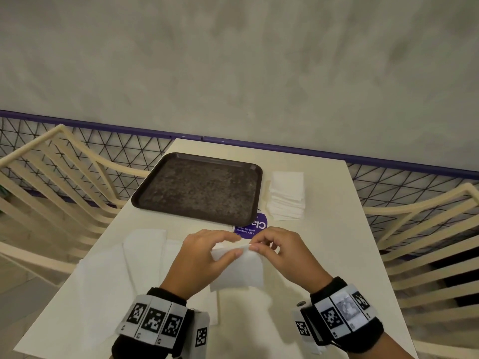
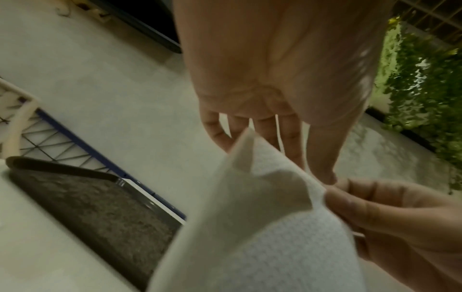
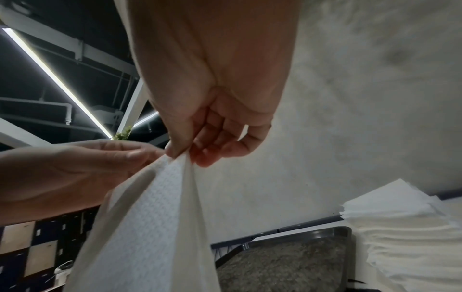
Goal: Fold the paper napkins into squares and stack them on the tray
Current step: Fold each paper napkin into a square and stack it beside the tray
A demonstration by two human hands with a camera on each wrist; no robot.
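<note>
A white paper napkin [image 1: 238, 270] hangs above the near part of the table, held by its top edge. My left hand [image 1: 234, 246] pinches that edge with thumb and fingers; in the left wrist view the napkin [image 2: 250, 227] curls up in front of my left hand [image 2: 312, 173]. My right hand [image 1: 255, 246] pinches the same edge just to the right, thumb against forefinger, as the right wrist view shows with the right hand [image 3: 183, 155] on the napkin [image 3: 155, 217]. The dark tray [image 1: 197, 187] lies beyond the hands, its speckled floor bare. A stack of folded napkins [image 1: 286, 195] sits right of the tray.
Several unfolded white napkins [image 1: 124, 268] lie spread on the table's near left. A purple round sticker [image 1: 252, 228] shows between tray and hands. Cream slatted chairs [image 1: 51, 182] flank the table; a wire fence with a purple rail [image 1: 103, 125] runs behind.
</note>
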